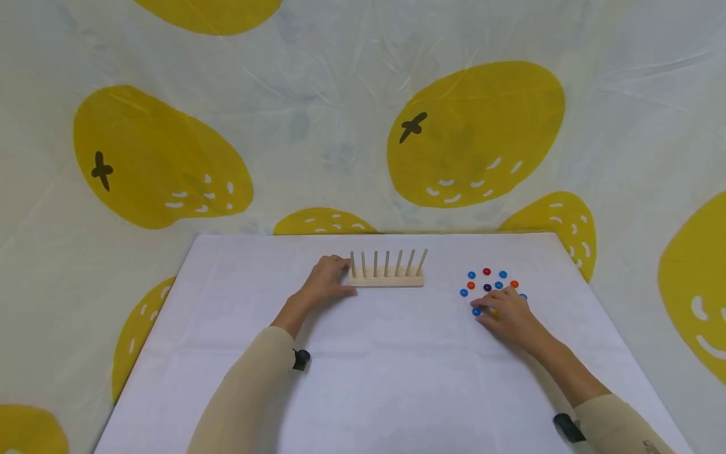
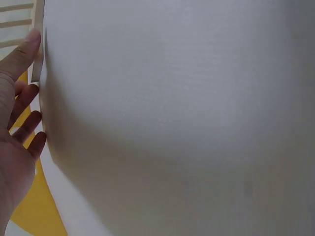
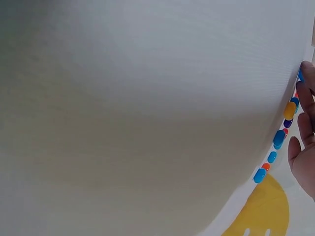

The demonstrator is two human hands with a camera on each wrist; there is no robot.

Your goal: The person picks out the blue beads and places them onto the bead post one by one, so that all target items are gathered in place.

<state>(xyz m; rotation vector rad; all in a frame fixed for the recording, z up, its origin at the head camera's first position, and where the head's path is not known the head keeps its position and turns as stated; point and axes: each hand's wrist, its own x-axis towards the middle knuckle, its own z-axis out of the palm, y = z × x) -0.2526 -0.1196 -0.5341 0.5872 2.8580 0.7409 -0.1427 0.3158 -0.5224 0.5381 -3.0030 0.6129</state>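
Note:
A pale wooden peg rack (image 1: 387, 281) with a row of several upright pegs stands toward the back of the white table. My left hand (image 1: 329, 277) holds its left end, thumb at the front edge and forefinger near the first peg. In the left wrist view the thumb (image 2: 32, 36) lies against the rack (image 2: 37, 64), the other fingers loosely bent. To the right, my right hand (image 1: 508, 315) has thumb and forefinger on either side of a blue bead (image 1: 476, 311), pinching it at the tabletop. A yellow bead (image 1: 496, 313) is partly hidden beneath that hand.
Beyond the right hand lie several loose beads: red (image 1: 486, 272), orange (image 1: 471, 285), dark purple (image 1: 487, 287) and blue (image 1: 463, 292). The white tabletop (image 1: 386, 378) ends at a hanging cloth (image 1: 334, 126) printed with yellow fruit.

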